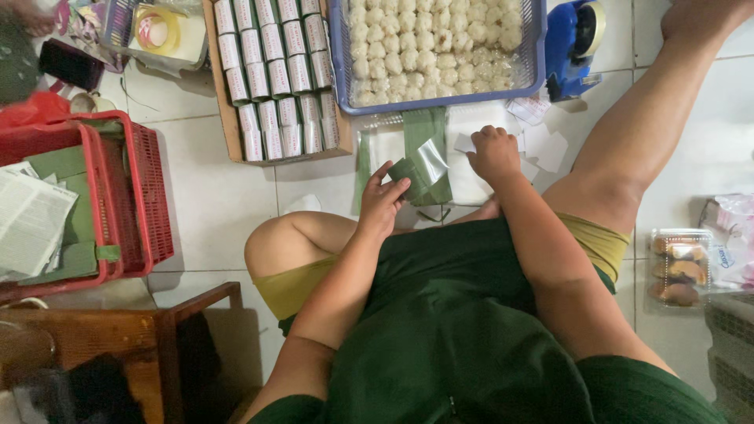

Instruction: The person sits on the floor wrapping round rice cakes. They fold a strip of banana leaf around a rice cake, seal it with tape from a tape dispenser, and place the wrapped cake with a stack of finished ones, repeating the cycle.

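Left hand (382,200) has its fingers pinched on a folded green leaf wrapper (422,174) in a clear sleeve, down on the floor tiles between the knees. Right hand (493,153) is curled shut on the white sheets (471,169) just beside it. Further out, the cardboard box (228,110) is almost full of wrapped rolls (271,74), but the blue basket (440,106) holds plenty of white dumplings (436,43), so I'd guess lots left.

My right hand (493,153) is curled knuckles-up at twelve o'clock, so whatever my fingers pinch on the white sheet (470,182) is hidden. My left hand (382,200) covers part of the green wrapper (420,177). The blue basket (536,47) and tape dispenser (573,43) run off the top edge. Labels on the rolls (275,74) at eleven o'clock are too small to read.
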